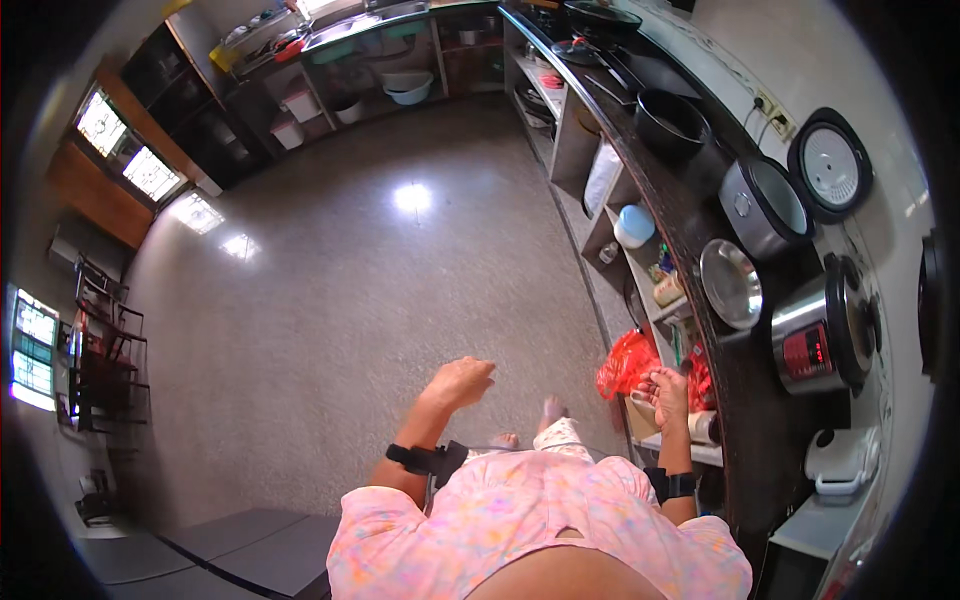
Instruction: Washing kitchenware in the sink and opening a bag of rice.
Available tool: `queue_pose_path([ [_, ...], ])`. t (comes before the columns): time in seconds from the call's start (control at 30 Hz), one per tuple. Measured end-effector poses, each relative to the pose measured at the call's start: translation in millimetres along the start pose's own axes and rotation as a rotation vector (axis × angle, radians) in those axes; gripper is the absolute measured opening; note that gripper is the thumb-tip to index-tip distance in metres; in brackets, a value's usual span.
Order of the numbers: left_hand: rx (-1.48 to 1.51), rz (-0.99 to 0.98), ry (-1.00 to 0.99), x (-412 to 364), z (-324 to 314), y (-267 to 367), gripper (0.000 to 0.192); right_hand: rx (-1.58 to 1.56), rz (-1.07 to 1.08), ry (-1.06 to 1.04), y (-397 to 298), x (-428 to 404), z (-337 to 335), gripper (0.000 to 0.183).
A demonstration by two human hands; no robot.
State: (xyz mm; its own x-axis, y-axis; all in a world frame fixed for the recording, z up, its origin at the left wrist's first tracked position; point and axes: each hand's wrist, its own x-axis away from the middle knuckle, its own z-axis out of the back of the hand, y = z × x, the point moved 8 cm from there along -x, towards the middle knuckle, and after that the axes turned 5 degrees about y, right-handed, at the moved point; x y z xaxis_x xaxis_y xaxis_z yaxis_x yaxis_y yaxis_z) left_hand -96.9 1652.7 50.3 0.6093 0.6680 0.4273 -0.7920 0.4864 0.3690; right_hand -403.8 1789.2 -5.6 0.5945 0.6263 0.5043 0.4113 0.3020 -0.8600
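My left hand (461, 381) hangs over the bare floor, loosely bent, with nothing visible in it. Close to the shelves under the counter is my right hand (664, 394), its fingers half curled and no object showing between them. A red plastic bag (628, 365) sits just beyond that hand; whether they touch I cannot tell. More red packaging (699, 379) lies on the shelf behind it. Below the hand a pale cylindrical container (702, 427) rests on its side. A dark band wraps each forearm.
Along the right runs a dark countertop (667, 187) bearing a steel basin (730, 283), a pressure cooker (814, 337), an open rice cooker (769, 206) and a black pot (672, 120). Shelves beneath hold a blue-lidded jar (634, 226). Chairs (112, 352) stand at left; a sink (334, 34) lies at the far end.
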Motion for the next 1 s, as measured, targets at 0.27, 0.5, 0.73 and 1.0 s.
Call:
queue_pose_path([
  [0.27, 0.076, -0.006, 0.297, -66, 58, -16, 0.019, 0.072, 0.035, -0.200, -58, -113, -85, 0.010],
  [0.5, 0.065, 0.221, 0.209, -111, 106, -42, 0.025, 0.358, 0.131, -0.489, -113, -169, -205, 0.014],
  [0.73, 0.214, 0.208, 0.297, -159, 128, -74, 0.024, 0.593, 0.266, -0.777, -100, -209, -314, 0.014],
  [1.0, 0.176, 0.297, 0.300, -238, 201, -177, 0.023, 0.542, 0.285, -0.769, -127, -288, -415, 0.013],
])
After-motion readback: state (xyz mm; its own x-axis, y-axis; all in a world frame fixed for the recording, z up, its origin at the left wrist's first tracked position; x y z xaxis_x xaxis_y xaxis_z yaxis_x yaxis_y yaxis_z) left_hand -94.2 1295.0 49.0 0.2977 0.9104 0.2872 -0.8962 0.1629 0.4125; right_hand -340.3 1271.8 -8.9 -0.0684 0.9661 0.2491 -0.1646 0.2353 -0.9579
